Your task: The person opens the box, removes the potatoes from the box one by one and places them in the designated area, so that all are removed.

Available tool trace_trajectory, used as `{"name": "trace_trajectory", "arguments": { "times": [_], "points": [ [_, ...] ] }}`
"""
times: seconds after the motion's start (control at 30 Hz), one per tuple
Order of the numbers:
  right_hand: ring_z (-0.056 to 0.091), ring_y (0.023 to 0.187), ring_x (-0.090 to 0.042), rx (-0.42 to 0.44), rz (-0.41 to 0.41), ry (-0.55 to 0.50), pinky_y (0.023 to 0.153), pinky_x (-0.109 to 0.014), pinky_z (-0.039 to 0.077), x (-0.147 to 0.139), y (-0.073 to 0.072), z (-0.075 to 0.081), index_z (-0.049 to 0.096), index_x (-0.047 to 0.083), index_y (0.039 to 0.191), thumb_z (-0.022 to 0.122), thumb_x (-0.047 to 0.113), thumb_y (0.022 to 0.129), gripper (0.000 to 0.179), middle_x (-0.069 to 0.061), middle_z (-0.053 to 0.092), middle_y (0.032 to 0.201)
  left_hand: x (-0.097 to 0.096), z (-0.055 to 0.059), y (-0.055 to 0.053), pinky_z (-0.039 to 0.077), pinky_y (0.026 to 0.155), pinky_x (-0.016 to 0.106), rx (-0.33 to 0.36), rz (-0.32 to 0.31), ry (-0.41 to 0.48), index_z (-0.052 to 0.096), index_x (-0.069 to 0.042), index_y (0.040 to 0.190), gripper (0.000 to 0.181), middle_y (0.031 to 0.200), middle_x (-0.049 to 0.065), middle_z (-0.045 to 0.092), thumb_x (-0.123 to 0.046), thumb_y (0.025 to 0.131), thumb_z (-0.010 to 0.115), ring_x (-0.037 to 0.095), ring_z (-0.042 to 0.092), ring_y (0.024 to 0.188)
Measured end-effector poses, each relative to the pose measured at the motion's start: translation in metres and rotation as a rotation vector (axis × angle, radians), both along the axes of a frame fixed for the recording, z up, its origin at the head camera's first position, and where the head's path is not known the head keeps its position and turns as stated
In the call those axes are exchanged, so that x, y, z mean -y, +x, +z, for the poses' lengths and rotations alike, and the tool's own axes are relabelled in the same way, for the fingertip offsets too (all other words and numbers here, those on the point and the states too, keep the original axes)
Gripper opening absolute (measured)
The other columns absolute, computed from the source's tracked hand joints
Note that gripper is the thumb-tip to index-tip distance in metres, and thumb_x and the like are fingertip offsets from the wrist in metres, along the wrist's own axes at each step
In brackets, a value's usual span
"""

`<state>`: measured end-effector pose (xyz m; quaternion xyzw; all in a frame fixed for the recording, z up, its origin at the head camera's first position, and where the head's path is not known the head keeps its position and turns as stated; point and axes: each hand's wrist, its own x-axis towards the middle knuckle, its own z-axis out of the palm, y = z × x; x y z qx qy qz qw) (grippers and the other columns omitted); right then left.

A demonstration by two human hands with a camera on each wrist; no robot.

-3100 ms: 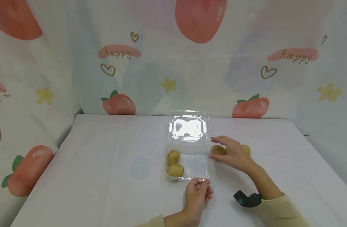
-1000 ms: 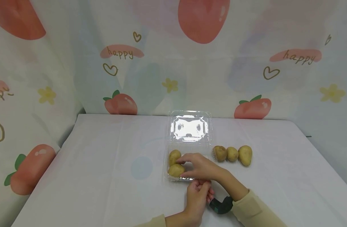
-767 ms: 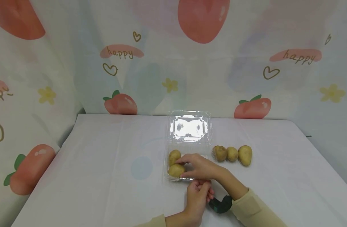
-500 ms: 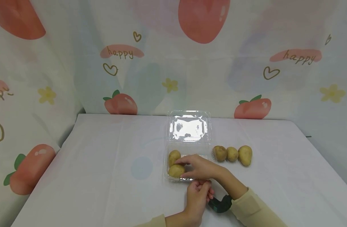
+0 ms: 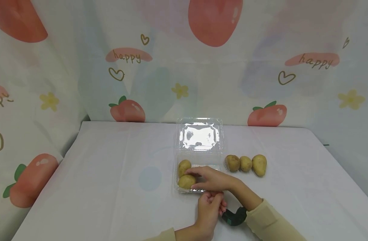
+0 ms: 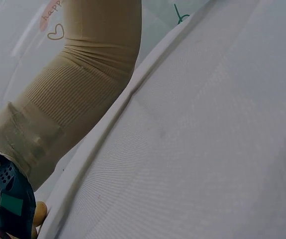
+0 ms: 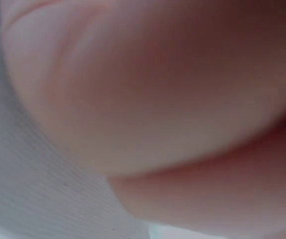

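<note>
A clear plastic clamshell container (image 5: 177, 154) lies on the white table with its lid raised at the back. In its left half are two potatoes, one behind (image 5: 184, 166) and one in front (image 5: 187, 182). My right hand (image 5: 215, 179) reaches in over the tray, index finger at the front potato's rear edge and thumb at its near edge, gripping it; the palm hides part of the tray. At the container's front edge, my left hand (image 5: 208, 211) pinches the rim between thumb and fingers. Only blurred skin of the right hand (image 7: 147, 99) fills the right wrist view.
Right of the container, three potatoes sit in a row: a brownish one (image 5: 233, 163), a small one (image 5: 245, 164) and a longer one (image 5: 259, 165). A dark wrist camera (image 5: 234, 217) hangs below the right forearm. A patterned cloth (image 5: 160, 67) stands behind the table.
Since three seconds ago, my right hand has moved left from the outer potatoes into the container, onto the front potato. Over the last second both hands have barely moved.
</note>
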<state>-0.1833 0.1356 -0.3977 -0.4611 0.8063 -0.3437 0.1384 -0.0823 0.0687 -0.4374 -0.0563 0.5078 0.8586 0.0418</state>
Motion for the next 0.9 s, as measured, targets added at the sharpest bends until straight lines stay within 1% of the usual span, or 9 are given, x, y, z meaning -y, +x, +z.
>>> {"name": "trace_trajectory", "arguments": {
  "times": [0.1, 0.2, 0.27, 0.33, 0.43, 0.73, 0.9],
  "points": [
    [0.051, 0.110, -0.015, -0.019, 0.010, 0.013, 0.094, -0.032, 0.040, 0.0001, -0.0010, 0.0002, 0.052, -0.002, 0.121, 0.064, 0.017, 0.087, 0.041, -0.007, 0.058, 0.117, -0.0001, 0.0002, 0.0000, 0.035, 0.043, 0.012, 0.003, 0.001, -0.002, 0.053, -0.004, 0.078, 0.005, 0.056, -0.001, 0.051, -0.001, 0.080, 0.056, 0.004, 0.045, 0.045],
    [0.053, 0.107, -0.014, -0.014, 0.008, 0.027, 0.092, -0.030, 0.041, 0.0007, -0.0024, 0.0011, 0.053, -0.001, 0.119, 0.065, 0.016, 0.085, 0.040, -0.006, 0.059, 0.115, -0.0001, 0.0006, -0.0003, 0.035, 0.044, 0.012, 0.016, 0.000, -0.006, 0.053, -0.005, 0.078, 0.006, 0.056, -0.001, 0.051, -0.001, 0.080, 0.056, 0.004, 0.045, 0.045],
    [0.054, 0.105, -0.013, -0.002, 0.008, 0.029, 0.090, -0.029, 0.043, 0.0011, -0.0032, 0.0014, 0.053, -0.001, 0.119, 0.065, 0.015, 0.085, 0.039, -0.005, 0.059, 0.115, 0.0000, 0.0008, -0.0006, 0.035, 0.044, 0.013, 0.026, -0.003, -0.005, 0.053, -0.005, 0.078, 0.007, 0.056, -0.001, 0.052, -0.001, 0.081, 0.057, 0.004, 0.045, 0.045],
    [0.054, 0.104, -0.012, 0.030, 0.008, 0.022, 0.089, -0.028, 0.043, 0.0013, -0.0039, 0.0014, 0.052, 0.000, 0.119, 0.066, 0.013, 0.085, 0.039, -0.005, 0.059, 0.115, 0.0002, 0.0011, -0.0008, 0.036, 0.044, 0.013, 0.030, -0.005, -0.004, 0.053, -0.005, 0.078, 0.007, 0.056, -0.001, 0.052, -0.001, 0.081, 0.057, 0.005, 0.045, 0.046],
    [0.054, 0.104, -0.012, 0.046, 0.022, 0.002, 0.089, -0.029, 0.044, 0.0011, -0.0048, 0.0002, 0.051, 0.000, 0.118, 0.065, 0.012, 0.085, 0.037, -0.005, 0.060, 0.114, 0.0006, 0.0015, -0.0010, 0.036, 0.044, 0.013, 0.032, -0.008, -0.002, 0.053, -0.005, 0.078, 0.006, 0.057, -0.001, 0.052, -0.001, 0.081, 0.057, 0.005, 0.046, 0.046],
    [0.053, 0.105, -0.012, 0.028, 0.052, -0.016, 0.090, -0.031, 0.042, 0.0008, -0.0064, -0.0037, 0.049, 0.001, 0.116, 0.064, 0.014, 0.086, 0.037, -0.004, 0.059, 0.112, 0.0015, 0.0020, -0.0005, 0.036, 0.044, 0.013, 0.045, -0.019, 0.004, 0.052, -0.004, 0.080, 0.006, 0.058, 0.000, 0.052, -0.002, 0.082, 0.058, 0.005, 0.046, 0.047],
    [0.053, 0.107, -0.014, 0.012, 0.067, -0.022, 0.093, -0.031, 0.041, 0.0009, -0.0066, -0.0035, 0.049, 0.000, 0.117, 0.064, 0.013, 0.086, 0.037, -0.005, 0.059, 0.112, 0.0015, 0.0010, 0.0000, 0.036, 0.045, 0.013, 0.028, -0.014, -0.006, 0.052, -0.004, 0.080, 0.006, 0.058, -0.001, 0.052, -0.003, 0.082, 0.058, 0.005, 0.046, 0.047]
  ]
}}
